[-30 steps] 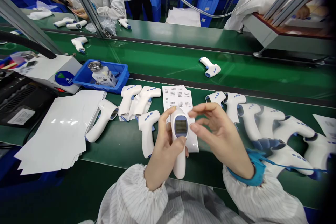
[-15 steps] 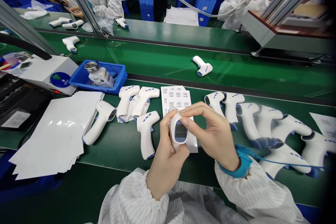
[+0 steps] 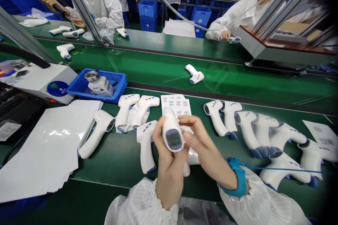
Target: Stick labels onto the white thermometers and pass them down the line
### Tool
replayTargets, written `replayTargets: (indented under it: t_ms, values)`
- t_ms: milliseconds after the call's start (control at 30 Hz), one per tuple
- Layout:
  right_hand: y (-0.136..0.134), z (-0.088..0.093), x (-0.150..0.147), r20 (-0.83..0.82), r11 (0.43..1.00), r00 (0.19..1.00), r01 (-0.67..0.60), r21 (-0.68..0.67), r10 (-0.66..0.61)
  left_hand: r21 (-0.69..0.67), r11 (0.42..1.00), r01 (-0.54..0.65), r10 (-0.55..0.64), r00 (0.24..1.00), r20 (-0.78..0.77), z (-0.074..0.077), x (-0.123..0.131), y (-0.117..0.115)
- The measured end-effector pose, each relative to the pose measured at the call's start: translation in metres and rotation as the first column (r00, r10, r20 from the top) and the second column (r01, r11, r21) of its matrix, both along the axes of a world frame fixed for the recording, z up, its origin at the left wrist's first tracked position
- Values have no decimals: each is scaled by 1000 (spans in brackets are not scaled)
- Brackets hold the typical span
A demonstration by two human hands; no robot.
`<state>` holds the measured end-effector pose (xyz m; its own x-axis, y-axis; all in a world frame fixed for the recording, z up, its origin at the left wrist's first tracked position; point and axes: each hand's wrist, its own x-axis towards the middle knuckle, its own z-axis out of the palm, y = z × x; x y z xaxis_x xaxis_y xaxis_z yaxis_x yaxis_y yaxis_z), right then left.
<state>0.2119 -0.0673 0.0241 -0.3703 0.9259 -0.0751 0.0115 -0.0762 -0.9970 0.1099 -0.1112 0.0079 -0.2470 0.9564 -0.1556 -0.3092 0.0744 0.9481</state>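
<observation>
Far left, a stack of glossy white sheets point(image 3: 44, 147) runs off the edge of the frame, and so does a black device point(image 3: 13, 112) behind it, so I can't make out what that is. Next is a blue tray point(image 3: 116, 88) with a bottle point(image 3: 99, 83) lying in it; the label's too small to read. Then four loose thermometers point(image 3: 144, 144) lie flat on the green table point(image 3: 118, 168).

Dead centre, low over the table's near edge, is the left hand point(image 3: 169, 172), with its fingers wrapped tight round the grip of the held thermometer point(image 3: 173, 135). The hand hides most of the handle; just the butt end pokes out below. The screen end faces the camera, but motion blur smears the display. Behind it a label sheet point(image 3: 176, 103) lies on the table, its lower half blocked by the hands.

The right hand point(image 3: 204, 149) has its fingers bunched together and closed on the right side of the thermometer's head. The thumb is hidden, and I can't tell whether anything small sits under the fingertips. There's a blue wrist strap point(image 3: 239, 179) on that arm. Further right is a row of thermometers point(image 3: 248, 128), overlapping and fading into the dark corner.
</observation>
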Motion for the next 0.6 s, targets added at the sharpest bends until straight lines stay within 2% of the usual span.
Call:
replayTargets:
  t_ms: [67, 133, 167, 233, 267, 300, 367, 400, 433, 500, 600]
  values:
    - [3, -1, 1, 54, 985, 987, -144, -93, 149, -12, 1000, 20, -19, 999, 37, 1, -6, 10]
    - [19, -4, 4, 124, 970, 965, -218, -109, 231, -56, 987, 154, -154, 988, 3, 2, -13, 19]
    - [34, -7, 6, 188, 974, 956, -212, -82, 224, -91, 971, 220, -224, 973, -47, 2, -16, 22]
    - [75, -14, 13, 421, 991, 899, -130, -2, 119, -156, 935, 318, -346, 912, -220, -2, -19, 24]
    - [101, -17, 19, 567, 996, 823, -53, 78, 0, -178, 911, 371, -411, 849, -331, -6, -19, 23]
    - [129, -20, 25, 715, 986, 683, 54, 155, -150, -198, 877, 438, -478, 755, -449, -12, -19, 22]
    - [185, -22, 40, 789, 962, 551, 178, 205, -270, -269, 787, 555, -574, 498, -651, -27, -17, 18]
    - [209, -22, 48, 809, 946, 495, 225, 232, -316, -310, 755, 578, -582, 373, -723, -36, -16, 17]
    - [230, -22, 55, 825, 930, 441, 264, 257, -353, -338, 752, 566, -560, 278, -780, -46, -15, 15]
    - [262, -23, 63, 848, 897, 341, 326, 298, -406, -330, 797, 505, -472, 179, -863, -62, -14, 14]
    - [285, -34, 54, 863, 871, 252, 357, 337, -437, -262, 869, 419, -354, 159, -921, -78, -12, 12]
